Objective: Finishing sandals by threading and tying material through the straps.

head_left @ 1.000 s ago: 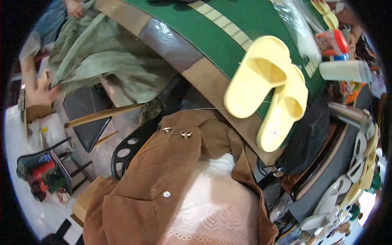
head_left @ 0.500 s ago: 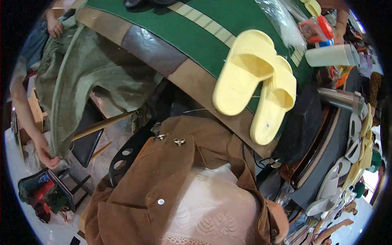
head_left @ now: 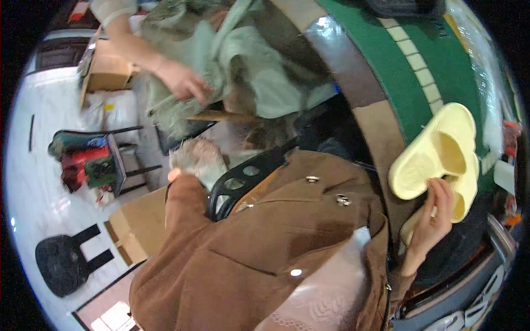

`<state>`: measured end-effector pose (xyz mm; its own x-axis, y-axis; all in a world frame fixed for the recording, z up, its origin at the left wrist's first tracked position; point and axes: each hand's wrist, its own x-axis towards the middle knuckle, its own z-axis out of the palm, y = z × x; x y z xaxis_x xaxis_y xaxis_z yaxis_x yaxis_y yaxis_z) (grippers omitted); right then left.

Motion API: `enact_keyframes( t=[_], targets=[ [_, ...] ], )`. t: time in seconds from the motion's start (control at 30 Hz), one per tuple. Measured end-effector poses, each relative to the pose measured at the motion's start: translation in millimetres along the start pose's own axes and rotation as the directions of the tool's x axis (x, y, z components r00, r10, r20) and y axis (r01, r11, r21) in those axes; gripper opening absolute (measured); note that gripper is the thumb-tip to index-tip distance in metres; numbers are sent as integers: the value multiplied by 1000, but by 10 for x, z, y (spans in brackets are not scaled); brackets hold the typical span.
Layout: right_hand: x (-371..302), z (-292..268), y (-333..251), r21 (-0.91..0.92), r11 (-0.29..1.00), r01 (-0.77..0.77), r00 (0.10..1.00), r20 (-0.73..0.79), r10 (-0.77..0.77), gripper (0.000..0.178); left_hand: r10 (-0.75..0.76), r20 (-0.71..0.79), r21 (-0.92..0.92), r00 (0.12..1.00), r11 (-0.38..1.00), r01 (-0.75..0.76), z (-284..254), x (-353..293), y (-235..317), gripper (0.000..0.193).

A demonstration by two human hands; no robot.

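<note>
My right hand (head_left: 433, 218) lies over the nearer of two pale yellow slippers, its fingers together at the strap area where the pair meets; the thumb is hidden. The farther slipper (head_left: 407, 172) rests beside it with its toe opening in sight, and the nearer slipper (head_left: 469, 193) is partly covered by my hand. Both are at the edge of the table. On the left, my left hand (head_left: 174, 175) barely shows past the brown sleeve, so its fingers are hidden. A blurred clear plastic bag-like thing (head_left: 199, 160) appears just beyond it.
Another person's hand (head_left: 185, 83) is at a green cloth (head_left: 265, 66) draped at the far left. A black chair arm (head_left: 248, 174) stands by me. Left of it are a cardboard box (head_left: 138, 223), a stool holding coloured items (head_left: 91, 160) and a black seat (head_left: 61, 265).
My view has swung left, so the slippers appear farther right. My right hand has come onto the slippers, and my left sleeve now extends left. The other person's hand has moved along the green cloth.
</note>
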<state>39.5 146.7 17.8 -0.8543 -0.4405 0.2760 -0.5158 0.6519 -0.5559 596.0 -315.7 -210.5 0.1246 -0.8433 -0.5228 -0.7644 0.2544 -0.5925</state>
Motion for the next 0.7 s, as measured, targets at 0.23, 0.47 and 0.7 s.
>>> enact_keyframes(
  t=[0.23, 0.47, 0.7],
  targets=[
    [11, 83, 25, -56, 996, 63, 996, 62, -59, 14, -604, -794, -583, 70, 723, -370, -2410, 836, -55, 35],
    [28, 147, -24, 45, 998, 48, 998, 40, -50, 14, -454, -861, -201, -227, 716, -669, -3970, -246, 0, 52],
    [-7, 128, 57, 35, 999, 42, 999, 19, -43, 14, -185, -888, 117, -421, 795, -596, -4852, -562, 19, 55]
  ],
)
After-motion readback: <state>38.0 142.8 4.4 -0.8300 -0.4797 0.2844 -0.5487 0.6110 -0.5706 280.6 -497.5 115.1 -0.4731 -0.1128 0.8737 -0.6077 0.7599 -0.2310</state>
